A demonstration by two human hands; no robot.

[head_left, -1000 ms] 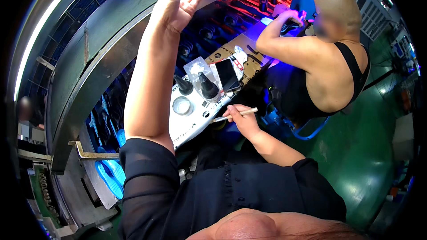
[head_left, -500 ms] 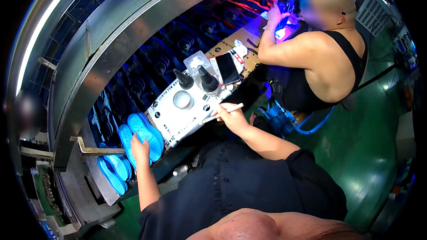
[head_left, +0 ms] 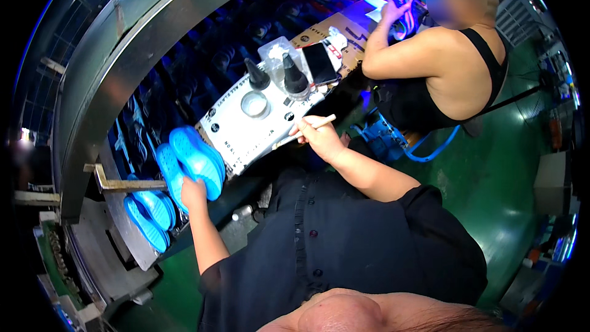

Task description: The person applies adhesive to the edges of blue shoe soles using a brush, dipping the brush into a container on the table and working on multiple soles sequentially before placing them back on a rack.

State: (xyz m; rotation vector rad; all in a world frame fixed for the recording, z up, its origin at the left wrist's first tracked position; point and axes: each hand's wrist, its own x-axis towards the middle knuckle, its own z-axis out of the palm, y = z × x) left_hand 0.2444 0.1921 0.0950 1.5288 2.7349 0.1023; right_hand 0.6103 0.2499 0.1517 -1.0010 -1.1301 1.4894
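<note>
My left hand (head_left: 194,194) grips the near edge of a bright blue shoe (head_left: 198,161), one of a pair lying side by side at the table's left end. In my right hand (head_left: 321,140) is a thin pale brush (head_left: 319,122), pinched like a pen. Its lower end points left over the near edge of the white-covered work surface (head_left: 232,138). A small round clear jar (head_left: 254,105) with pale contents stands on that surface. Behind it are two bottles with black cone tops, one (head_left: 257,75) left and one (head_left: 295,79) right.
More blue shoes (head_left: 147,216) lie at the far left beside a metal bracket (head_left: 132,185). A phone (head_left: 320,64) rests behind the bottles. A conveyor carrying dark shoes passes under a metal hood (head_left: 132,43). A co-worker (head_left: 430,55) sits at the right, handling a shoe.
The left hand has closed on the blue shoe's edge. My right hand still holds the brush, and its lower end has shifted slightly. The whole view has shifted a little.
</note>
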